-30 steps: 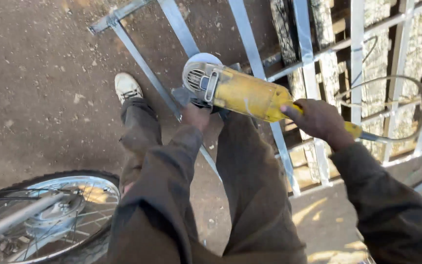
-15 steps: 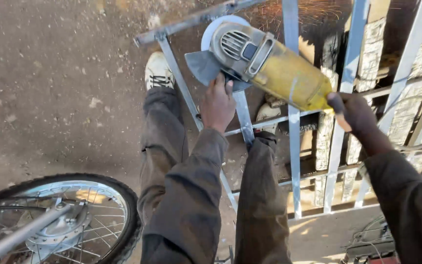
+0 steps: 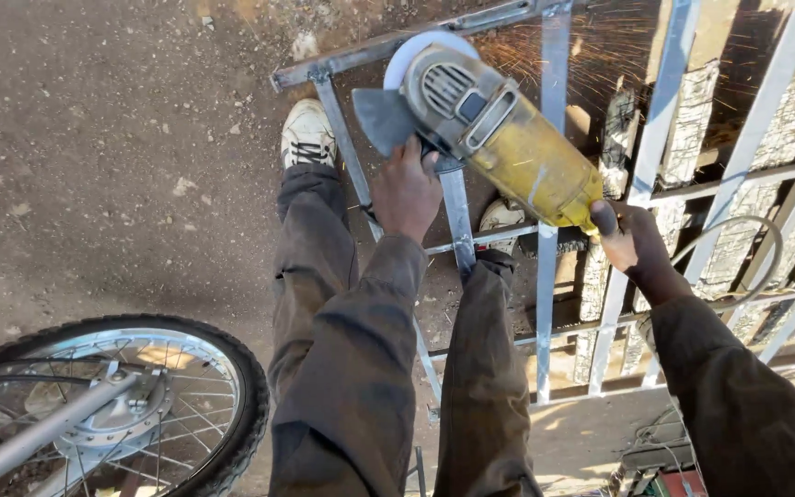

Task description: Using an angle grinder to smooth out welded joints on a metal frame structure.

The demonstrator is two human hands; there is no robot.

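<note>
Yellow and grey, the angle grinder (image 3: 494,138) is held over the top end of a grey metal frame (image 3: 545,304) that lies on the dirt ground (image 3: 94,156). Its disc meets the frame's top bar, and orange sparks (image 3: 618,55) spray to the right. The left hand (image 3: 405,191) is closed on what seems to be the side handle, mostly hidden beneath the body. The right hand (image 3: 630,241) is clamped round the rear grip. A pale shoe (image 3: 307,134) stands beside the frame; a spoked wheel (image 3: 112,405) sits lower left.
</note>
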